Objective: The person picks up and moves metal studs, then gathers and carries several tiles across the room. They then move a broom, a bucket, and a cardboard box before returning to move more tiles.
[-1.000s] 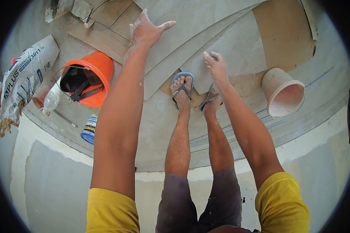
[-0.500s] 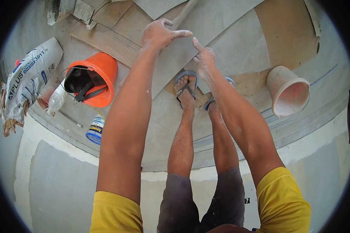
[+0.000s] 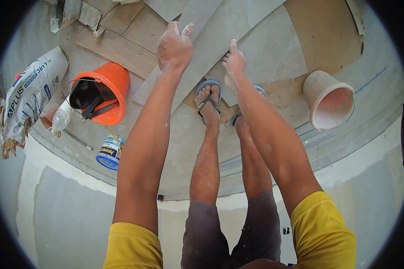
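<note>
My left hand [image 3: 174, 48], dusted with white powder, is raised above the floor sheets with its back toward me. Its thumb sticks up apart from the index finger, and the other fingers are mostly hidden behind the hand. To its right, my right hand [image 3: 234, 62] is also whitened, thumb pointing up and fingers loosely bent to the left. A gap separates the two hands, and nothing shows in either one. Below them lie overlapping pale grey boards [image 3: 269, 49]. My feet in flip-flops [image 3: 208, 101] stand on the floor just nearer than the hands.
An orange bucket [image 3: 114, 85] with a dark item inside lies tipped at left, near a cornice adhesive bag [image 3: 33, 89], a plastic bottle [image 3: 62, 117] and a blue-and-white can [image 3: 108, 152]. At right is a tipped pale bucket [image 3: 321, 94]. Brown cardboard [image 3: 325, 31] covers some floor.
My hands have moved apart, the left one shifting left. Its thumb has turned from pointing right to pointing up. The right hand has shifted only slightly. The view has moved a little.
</note>
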A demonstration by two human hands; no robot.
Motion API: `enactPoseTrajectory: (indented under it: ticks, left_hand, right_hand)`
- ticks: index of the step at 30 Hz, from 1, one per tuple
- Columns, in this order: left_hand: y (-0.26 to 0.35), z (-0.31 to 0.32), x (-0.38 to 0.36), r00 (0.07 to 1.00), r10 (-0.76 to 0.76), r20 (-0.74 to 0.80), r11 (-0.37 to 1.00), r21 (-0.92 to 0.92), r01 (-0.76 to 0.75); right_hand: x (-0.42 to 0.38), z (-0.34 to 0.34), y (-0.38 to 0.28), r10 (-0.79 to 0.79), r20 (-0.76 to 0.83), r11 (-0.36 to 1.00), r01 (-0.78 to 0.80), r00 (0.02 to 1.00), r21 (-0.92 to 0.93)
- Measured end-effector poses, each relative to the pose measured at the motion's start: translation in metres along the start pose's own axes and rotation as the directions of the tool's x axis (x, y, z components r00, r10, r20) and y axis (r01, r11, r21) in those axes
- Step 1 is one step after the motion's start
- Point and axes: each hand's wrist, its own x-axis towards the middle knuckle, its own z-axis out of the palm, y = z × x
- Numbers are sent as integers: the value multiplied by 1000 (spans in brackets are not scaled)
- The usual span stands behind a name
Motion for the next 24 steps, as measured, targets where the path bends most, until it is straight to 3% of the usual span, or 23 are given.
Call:
enactPoseTrajectory:
  ticks: [4, 7, 10, 14, 16, 17, 19, 23, 24]
  left_hand:
    - [-7, 18, -13, 985, -117, 124, 969, -205, 141]
    - [-11, 34, -18, 976, -113, 183, 948, -274, 161]
    - [-19, 53, -27, 993, -72, 92, 952, -291, 96]
    - [-30, 57, -52, 988, -71, 138, 949, -295, 110]
    - [-37, 56, -69, 975, -34, 219, 948, -303, 101]
    - [-40, 57, -75, 975, -36, 221, 948, -302, 104]
    - [-46, 61, -84, 987, 23, 158, 977, -213, 11]
    - [-40, 53, -77, 986, -37, 161, 977, -203, 69]
    - [-40, 48, -74, 995, -12, 100, 988, -151, 27]
  right_hand:
    - [-6, -3, -12, -47, -35, 989, 52, 998, 140]
    - [-6, -6, -15, -85, -31, 980, 89, 996, 179]
    - [-15, -1, -20, -92, -24, 980, 95, 995, 173]
    - [-13, 4, -10, -159, 73, 963, 139, 984, 232]
    - [-17, 13, -1, -278, -125, 942, 295, 953, 159]
    - [-14, 17, 4, -275, -125, 943, 293, 953, 159]
    - [-8, 25, 15, -433, -385, 901, 378, 815, -213]
    - [-14, 25, 13, -455, -253, 891, 436, 854, -130]
    - [-14, 26, 10, -438, -248, 888, 374, 864, -267]
